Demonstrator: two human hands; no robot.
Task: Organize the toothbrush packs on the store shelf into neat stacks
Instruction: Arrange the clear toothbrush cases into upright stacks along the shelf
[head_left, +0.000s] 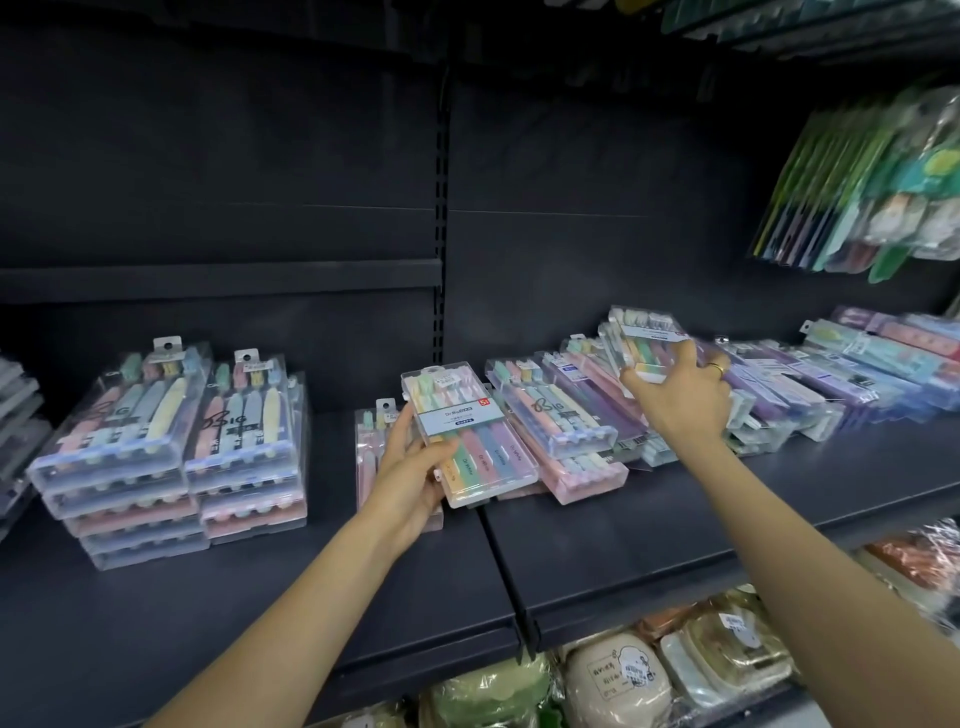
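My left hand (413, 470) grips a clear toothbrush pack (470, 434) with pastel brushes and a white label, held tilted above the dark shelf (675, 525). My right hand (680, 400), a ring on one finger, grips another clear pack (641, 338) lifted off the loose heap of packs (561, 431) at the shelf's middle. Two neat stacks of larger packs (171, 452) stand at the left. A pink pack (370, 457) lies behind my left hand, partly hidden.
More long packs (831, 379) lie in rows at the right of the shelf. Packs hang from hooks (872, 192) at the upper right. Bagged goods (623, 675) fill the lower shelf. A black upright (441, 208) splits the back panel.
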